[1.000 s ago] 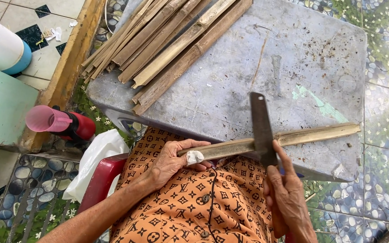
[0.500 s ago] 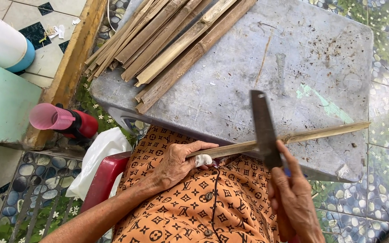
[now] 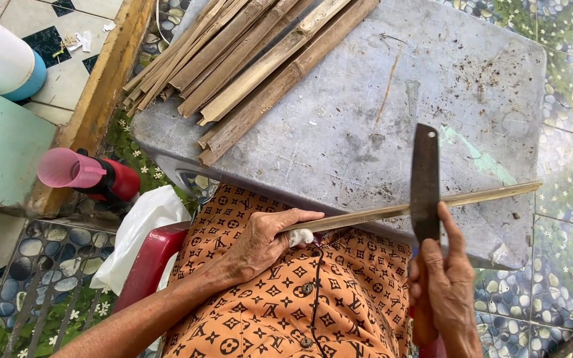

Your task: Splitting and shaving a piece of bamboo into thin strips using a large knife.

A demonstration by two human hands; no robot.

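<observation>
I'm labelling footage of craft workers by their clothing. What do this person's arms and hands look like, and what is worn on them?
Both forearms are bare, with no sleeves in view, no gloves, watch or rings. The left hand has a white bandage wrapped round a fingertip. The right hand shows nothing worn. The hands look wrinkled and veined. The body wears an orange garment with a dark repeating pattern and small buttons.

Tan bamboo strip (image 3: pixel 392 212), dark grey knife blade (image 3: pixel 425 179). Grey stained surface (image 3: pixel 339 132) had a pale green smear. Orange dress (image 3: pixel 286 298) was black-monogrammed. Pink-and-red flask (image 3: pixel 87 176), pebble-patterned floor tiles (image 3: pixel 565 265).
</observation>
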